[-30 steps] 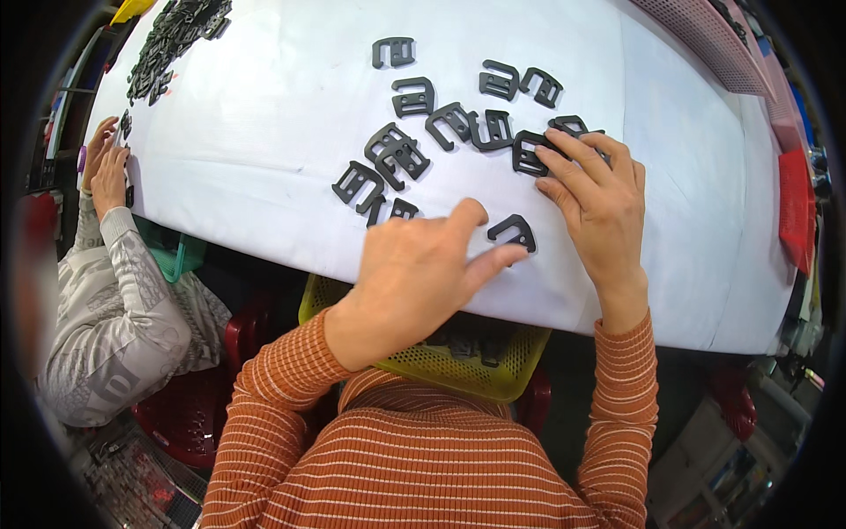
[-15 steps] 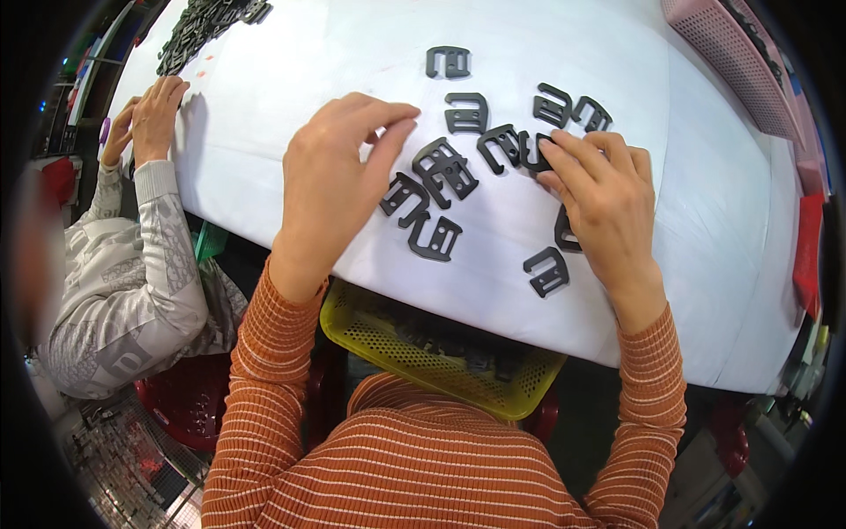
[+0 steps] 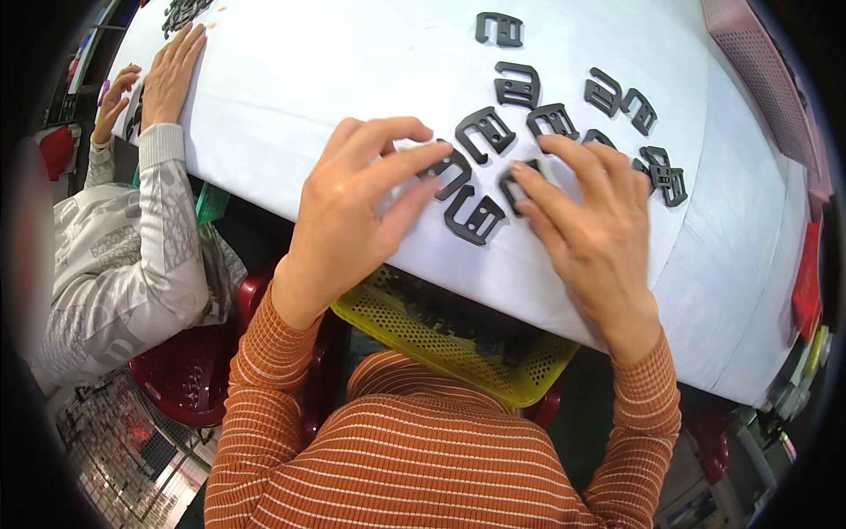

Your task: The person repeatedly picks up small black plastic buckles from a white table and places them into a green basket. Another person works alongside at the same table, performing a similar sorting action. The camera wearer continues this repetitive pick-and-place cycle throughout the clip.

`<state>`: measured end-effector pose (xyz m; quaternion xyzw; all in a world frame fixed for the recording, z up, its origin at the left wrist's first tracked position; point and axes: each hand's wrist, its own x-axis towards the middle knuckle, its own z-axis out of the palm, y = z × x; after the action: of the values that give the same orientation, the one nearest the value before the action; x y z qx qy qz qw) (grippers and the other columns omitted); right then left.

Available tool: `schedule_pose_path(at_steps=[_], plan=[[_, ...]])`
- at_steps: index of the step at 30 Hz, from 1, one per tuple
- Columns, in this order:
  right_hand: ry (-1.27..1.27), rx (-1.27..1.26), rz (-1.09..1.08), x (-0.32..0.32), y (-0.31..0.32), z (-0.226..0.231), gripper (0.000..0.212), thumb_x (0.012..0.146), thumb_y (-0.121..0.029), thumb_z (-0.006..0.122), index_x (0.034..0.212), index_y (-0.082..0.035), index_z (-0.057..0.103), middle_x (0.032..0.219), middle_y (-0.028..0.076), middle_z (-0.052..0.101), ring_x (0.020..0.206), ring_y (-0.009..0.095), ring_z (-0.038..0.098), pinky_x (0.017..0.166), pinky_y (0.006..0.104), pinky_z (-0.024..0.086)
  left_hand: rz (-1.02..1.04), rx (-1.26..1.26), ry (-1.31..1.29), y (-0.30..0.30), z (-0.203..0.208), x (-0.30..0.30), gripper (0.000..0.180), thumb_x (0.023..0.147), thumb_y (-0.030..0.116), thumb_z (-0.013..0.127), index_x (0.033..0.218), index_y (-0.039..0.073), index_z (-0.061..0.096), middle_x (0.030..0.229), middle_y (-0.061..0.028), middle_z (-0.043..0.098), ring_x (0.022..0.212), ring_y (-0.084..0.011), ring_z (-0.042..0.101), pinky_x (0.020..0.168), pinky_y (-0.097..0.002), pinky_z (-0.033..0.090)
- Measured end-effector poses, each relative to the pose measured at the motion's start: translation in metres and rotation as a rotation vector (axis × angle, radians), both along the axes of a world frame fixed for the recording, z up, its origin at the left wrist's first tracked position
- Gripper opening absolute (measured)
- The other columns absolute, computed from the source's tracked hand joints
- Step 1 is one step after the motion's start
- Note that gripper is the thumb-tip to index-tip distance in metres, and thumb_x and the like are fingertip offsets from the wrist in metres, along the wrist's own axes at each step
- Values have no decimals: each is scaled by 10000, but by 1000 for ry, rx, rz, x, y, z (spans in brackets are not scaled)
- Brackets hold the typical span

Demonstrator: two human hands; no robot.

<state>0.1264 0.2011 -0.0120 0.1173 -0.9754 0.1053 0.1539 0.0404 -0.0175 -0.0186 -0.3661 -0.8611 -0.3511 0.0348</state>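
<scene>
Flat black plastic buckles, open on one side with slotted bars, lie scattered on the white-covered table. My left hand (image 3: 361,189) reaches in with fingers spread. Its index finger and thumb touch a buckle (image 3: 456,176), partly covering it. My right hand (image 3: 590,207) has its index finger and thumb closed on another buckle (image 3: 508,190), mostly hidden beneath the fingertips. Between and below my hands lies a loose buckle (image 3: 474,218); another buckle (image 3: 486,134) sits just above. Two overlapping buckles (image 3: 667,176) rest to the right of my right hand.
A yellow perforated basket (image 3: 432,344) with dark pieces inside sits below the table's front edge. At the right stands a pink perforated basket (image 3: 762,84). On the left, another person's hand (image 3: 167,79) rests near a dark pile of parts (image 3: 182,12).
My left hand has come down onto a buckle. My right hand has moved toward me and left, onto a different buckle. Overlapping buckles now show at its right. The view has shifted.
</scene>
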Motion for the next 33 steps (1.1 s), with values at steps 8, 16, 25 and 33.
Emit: schedule_pose_path(at_steps=[8, 16, 25, 33], plan=[[10, -59, 13, 19, -39, -6, 332, 756, -229, 743, 1044, -71, 704, 1118, 42, 657, 979, 208, 574, 815, 354, 379, -8, 127, 68, -2, -17, -8, 193, 801, 114, 746, 985, 60, 735, 919, -50, 701, 762, -209, 597, 652, -295, 492], [-14, -312, -139, 6, -50, -9, 258, 759, -112, 751, 1007, -55, 710, 894, 25, 679, 826, 179, 590, 729, 317, 361, 248, 29, -174, -9, -18, -17, 228, 846, 75, 706, 1069, 31, 693, 924, -99, 672, 784, -214, 599, 700, -320, 492], [86, -133, -564, 65, 0, -20, 369, 837, -106, 719, 1200, -54, 680, 991, 84, 554, 812, 230, 494, 746, 350, 421, 187, -25, 15, -15, -22, 5, 744, 662, 150, 848, 1337, 54, 548, 1292, -129, 572, 1057, -265, 534, 907, -363, 471], [3, -204, -523, 81, -1, -23, 369, 871, -245, 707, 1198, -75, 690, 1075, 102, 546, 932, 261, 479, 828, 363, 416, 75, -158, 11, 7, -26, 9, 1139, 508, 406, 905, 1463, 61, 390, 1522, -136, 340, 1295, -362, 358, 1079, -473, 343]])
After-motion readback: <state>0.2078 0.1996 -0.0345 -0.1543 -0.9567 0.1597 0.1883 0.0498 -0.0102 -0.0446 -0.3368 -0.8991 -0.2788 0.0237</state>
